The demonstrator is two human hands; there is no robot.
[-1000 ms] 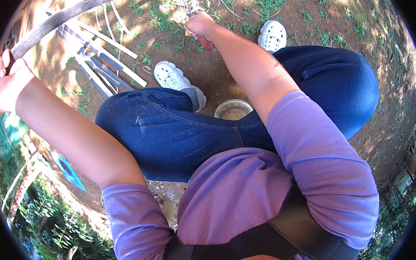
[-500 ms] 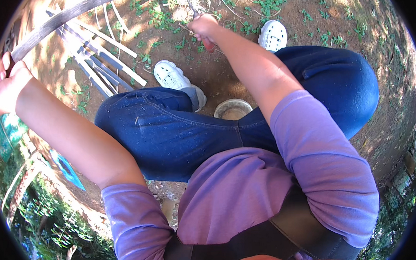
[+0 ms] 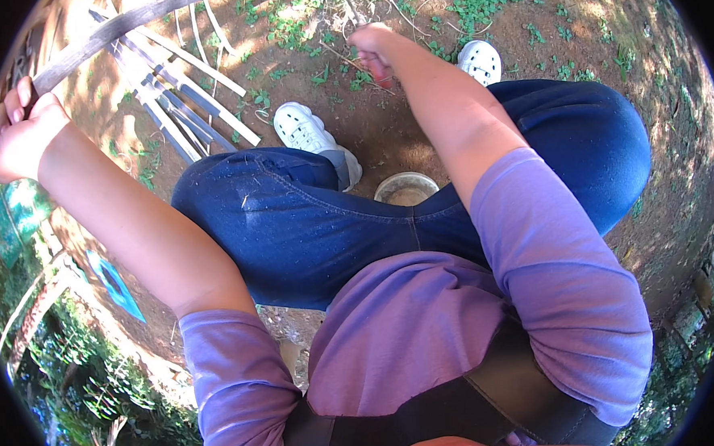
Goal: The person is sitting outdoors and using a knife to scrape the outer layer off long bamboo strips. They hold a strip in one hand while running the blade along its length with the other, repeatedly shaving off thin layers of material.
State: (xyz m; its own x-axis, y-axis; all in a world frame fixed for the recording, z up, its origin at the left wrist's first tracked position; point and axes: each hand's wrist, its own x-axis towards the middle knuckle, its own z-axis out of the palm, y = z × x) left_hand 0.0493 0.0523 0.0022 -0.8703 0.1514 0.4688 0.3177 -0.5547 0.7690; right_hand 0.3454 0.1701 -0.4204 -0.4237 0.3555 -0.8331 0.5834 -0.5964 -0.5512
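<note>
Gripping something unclear: right hand (image 3: 374, 48)

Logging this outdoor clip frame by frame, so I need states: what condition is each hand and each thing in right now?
left hand: closed around the long grey strip, out to the side
right hand: fisted, gripping something thin, contents unclear
loose slats: lying flat on the soil
small bowl: upright on the ground between the feet
</note>
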